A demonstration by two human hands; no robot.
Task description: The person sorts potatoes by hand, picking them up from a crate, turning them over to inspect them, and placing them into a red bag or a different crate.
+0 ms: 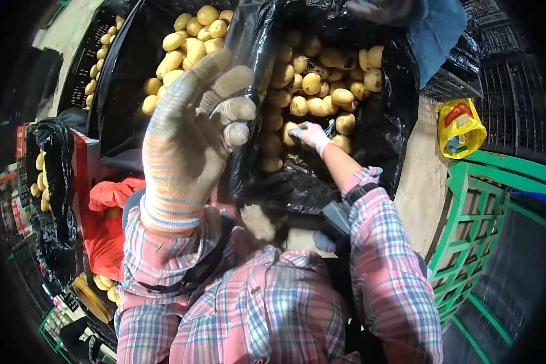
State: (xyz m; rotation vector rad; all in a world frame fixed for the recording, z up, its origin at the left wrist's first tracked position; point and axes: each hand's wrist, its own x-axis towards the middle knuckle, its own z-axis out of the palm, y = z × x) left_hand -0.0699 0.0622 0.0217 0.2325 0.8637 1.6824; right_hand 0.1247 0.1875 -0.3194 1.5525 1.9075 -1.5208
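My left hand (194, 127), in a striped knit glove, is raised near the camera with its fingers half curled and apart, and nothing shows in it. Lower down, my right hand (311, 136), in a pale glove, reaches into a crate lined with black plastic (400, 121). Its fingertips are on a potato (290, 134) at the left side of that crate. Many other potatoes (311, 84) lie in the crate beyond the hand. Behind my left hand, a second black-lined crate (121, 103) holds more potatoes (194, 51).
At the right are a yellow bag (461, 128) and a green metal frame (461, 182). A red bag (106, 236) lies at lower left, near another black-lined container (57, 182) with potatoes. Blue cloth (440, 36) of another person shows at the top right.
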